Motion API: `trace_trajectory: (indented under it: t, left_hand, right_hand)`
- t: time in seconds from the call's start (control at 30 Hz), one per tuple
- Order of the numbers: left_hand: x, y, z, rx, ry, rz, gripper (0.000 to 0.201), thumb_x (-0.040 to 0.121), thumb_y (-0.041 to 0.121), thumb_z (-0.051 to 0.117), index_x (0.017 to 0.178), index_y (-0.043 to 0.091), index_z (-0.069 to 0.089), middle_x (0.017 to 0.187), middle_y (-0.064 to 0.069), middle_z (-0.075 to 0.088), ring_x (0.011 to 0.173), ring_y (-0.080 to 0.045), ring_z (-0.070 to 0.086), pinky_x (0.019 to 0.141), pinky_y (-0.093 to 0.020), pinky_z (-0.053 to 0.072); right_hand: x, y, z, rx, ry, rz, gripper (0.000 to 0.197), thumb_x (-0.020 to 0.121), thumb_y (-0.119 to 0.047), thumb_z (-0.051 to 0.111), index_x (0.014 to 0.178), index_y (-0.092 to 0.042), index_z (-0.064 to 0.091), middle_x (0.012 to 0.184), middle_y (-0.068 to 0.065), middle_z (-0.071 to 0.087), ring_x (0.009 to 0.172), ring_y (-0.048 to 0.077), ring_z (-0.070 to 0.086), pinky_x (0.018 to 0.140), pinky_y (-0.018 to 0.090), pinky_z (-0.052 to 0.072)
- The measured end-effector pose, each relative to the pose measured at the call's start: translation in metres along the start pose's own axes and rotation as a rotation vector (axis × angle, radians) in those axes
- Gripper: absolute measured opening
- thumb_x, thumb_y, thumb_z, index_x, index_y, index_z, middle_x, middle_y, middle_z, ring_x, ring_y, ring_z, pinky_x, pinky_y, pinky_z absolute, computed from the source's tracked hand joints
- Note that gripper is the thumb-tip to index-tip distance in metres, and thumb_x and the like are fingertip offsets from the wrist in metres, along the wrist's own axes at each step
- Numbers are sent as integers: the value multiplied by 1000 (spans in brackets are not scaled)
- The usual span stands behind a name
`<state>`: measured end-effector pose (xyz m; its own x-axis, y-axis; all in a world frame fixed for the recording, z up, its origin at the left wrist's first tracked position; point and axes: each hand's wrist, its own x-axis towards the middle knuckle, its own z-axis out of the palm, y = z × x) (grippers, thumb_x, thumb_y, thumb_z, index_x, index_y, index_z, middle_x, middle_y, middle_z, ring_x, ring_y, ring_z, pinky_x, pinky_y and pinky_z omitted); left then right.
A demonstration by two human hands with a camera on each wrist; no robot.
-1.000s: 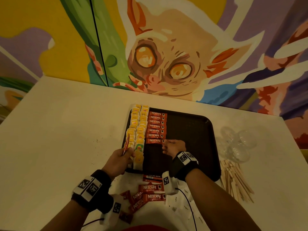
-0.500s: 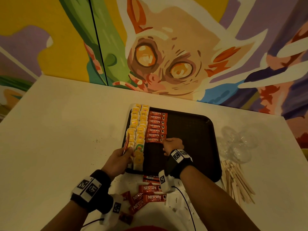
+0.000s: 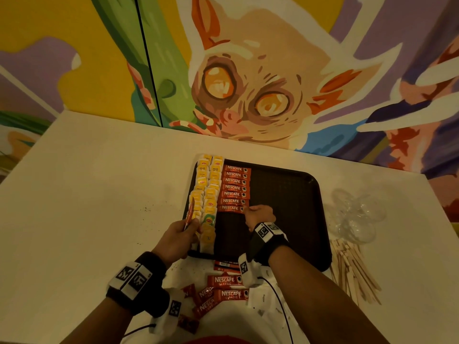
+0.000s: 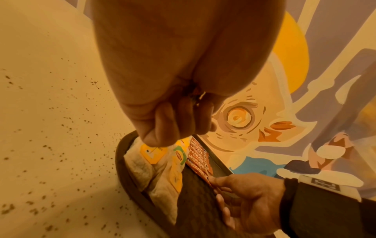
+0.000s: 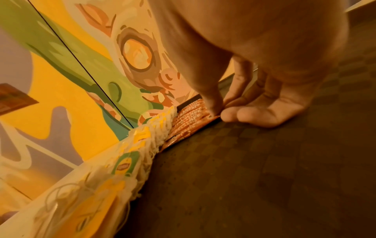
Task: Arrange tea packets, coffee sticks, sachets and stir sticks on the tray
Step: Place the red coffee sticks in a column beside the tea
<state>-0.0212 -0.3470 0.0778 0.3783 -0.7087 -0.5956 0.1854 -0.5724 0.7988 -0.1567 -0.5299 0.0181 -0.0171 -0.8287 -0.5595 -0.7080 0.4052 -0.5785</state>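
Note:
A dark tray (image 3: 285, 194) lies on the white table. Two columns of yellow tea packets (image 3: 207, 189) fill its left edge, with a column of red coffee sticks (image 3: 234, 184) beside them. My right hand (image 3: 248, 209) is low on the tray, thumb and fingers pinching the right end of the nearest coffee stick (image 3: 229, 209); the right wrist view shows the thumb pressing on that stick's end (image 5: 213, 117). My left hand (image 3: 188, 227) hovers over the tray's near-left corner and grips another red coffee stick (image 3: 190, 214), held upright. Its curled fingers (image 4: 162, 127) hide that stick in the left wrist view.
Several loose coffee sticks (image 3: 224, 288) and white sachets (image 3: 263, 297) lie on the table by its front edge. A pile of wooden stir sticks (image 3: 352, 269) and clear plastic cups (image 3: 357, 217) sit right of the tray. The tray's right half is bare.
Little has changed. My right hand stays at the end of the nearest coffee stick in the row, shifting only slightly. My left hand keeps its stick upright in the same place.

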Motion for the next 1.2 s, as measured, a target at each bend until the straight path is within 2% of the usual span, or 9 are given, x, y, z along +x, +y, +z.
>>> trace_trajectory:
  t: [0.13,0.27,0.43,0.57,0.63,0.7,0.87,1.03,1.2]
  left_hand:
    - [-1,0,-1,9,6,10,38,103,35,40,86,6,59,53,7,44,41,-8,33,41,-22,29]
    - [-2,2,-1,28,6,16,38,103,35,40,86,7,59,57,4,44,41,-7,35,40,-22,31]
    - [-5,5,1,47,16,31,36,103,32,41,85,7,59,48,10,41,37,-4,35,39,-21,31]
    - [-5,5,0,97,15,52,35,103,31,41,84,7,59,43,11,38,37,-5,32,39,-22,31]
    - [-7,6,2,133,6,78,34,103,30,41,85,7,59,40,12,40,35,-3,34,38,-20,32]
    - [-8,8,3,207,7,116,33,103,28,41,84,9,60,43,12,47,35,-2,39,40,-17,34]
    - [-8,2,3,548,32,241,28,103,28,40,87,13,57,74,1,57,60,-10,50,54,-18,36]
    - [-11,-6,5,784,76,399,14,101,29,44,94,18,49,82,1,55,69,-17,51,62,-28,37]
    - [-15,-5,3,574,75,434,20,96,40,54,100,20,58,83,7,59,70,-7,55,60,-15,38]
  right_hand:
    - [3,1,0,-49,-14,-16,24,88,-38,69,98,-15,71,99,8,72,86,23,71,69,32,60]
    - [4,2,1,-58,0,-35,24,88,-36,69,102,-16,69,99,8,72,89,24,70,77,39,61]
    - [-1,0,-3,-2,51,-12,31,88,-34,70,112,-16,63,108,11,69,94,25,69,80,38,59]
    - [-21,-4,-5,91,64,-145,24,92,-30,66,110,-15,63,111,7,67,94,20,66,80,34,57]
    - [-36,-7,-6,101,-22,-275,19,93,-33,64,105,-18,63,111,2,66,93,16,66,80,30,56]
    - [-55,-12,-9,150,-211,-368,17,94,-35,61,102,-19,62,109,-1,65,79,12,66,67,25,55]
    - [-92,-21,-18,279,-636,-413,32,96,-44,54,110,-17,63,97,1,68,68,14,63,57,26,50]
    - [-104,-17,-19,320,-665,-517,9,93,-20,64,100,-16,68,85,2,69,71,15,65,67,30,57]
    - [-103,-10,-19,409,-563,-545,9,88,-7,69,98,-7,69,84,8,71,64,16,67,63,26,57]
